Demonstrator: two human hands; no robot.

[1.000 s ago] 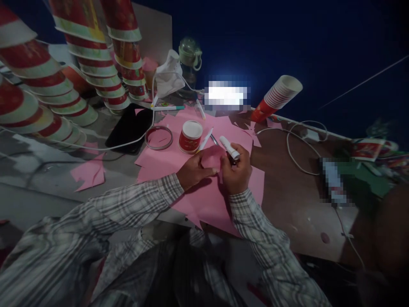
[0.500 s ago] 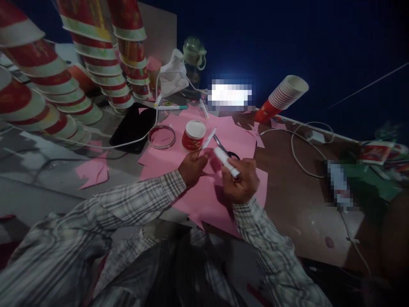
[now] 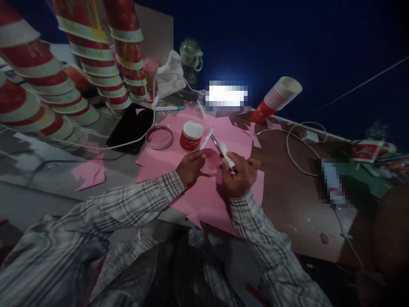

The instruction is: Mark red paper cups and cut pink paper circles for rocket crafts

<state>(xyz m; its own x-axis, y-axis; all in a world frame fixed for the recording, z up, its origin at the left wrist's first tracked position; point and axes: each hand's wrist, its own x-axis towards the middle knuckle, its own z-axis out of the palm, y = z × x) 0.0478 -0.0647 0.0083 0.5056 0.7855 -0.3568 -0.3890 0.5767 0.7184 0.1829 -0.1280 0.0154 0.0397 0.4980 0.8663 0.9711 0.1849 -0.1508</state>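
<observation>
My left hand (image 3: 191, 169) pinches a small pink paper piece (image 3: 211, 162) between thumb and fingers. Closed round a white glue stick (image 3: 227, 155) is my right hand (image 3: 240, 175), just right of that piece. The glue stick slants with its upper end away from me. Beyond the hands, a white marker (image 3: 207, 138) lies beside scissors (image 3: 216, 142), whose handles are mostly hidden by my right hand. A red and white paper cup (image 3: 191, 137) stands upside down on the pink paper sheets (image 3: 204, 197) beneath.
A tape-like ring (image 3: 159, 147) and a black phone (image 3: 129, 130) lie left. Tall cup stacks (image 3: 110, 76) rise at far left; a leaning cup stack (image 3: 277, 99) stands back right. A white cable (image 3: 289, 147) curls over the table's right side. A bottle (image 3: 191, 64) stands behind.
My right hand has shifted slightly right and turned with the glue stick, which moved across the pink piece and back. My left hand keeps its hold, fingers nearer the piece's left edge.
</observation>
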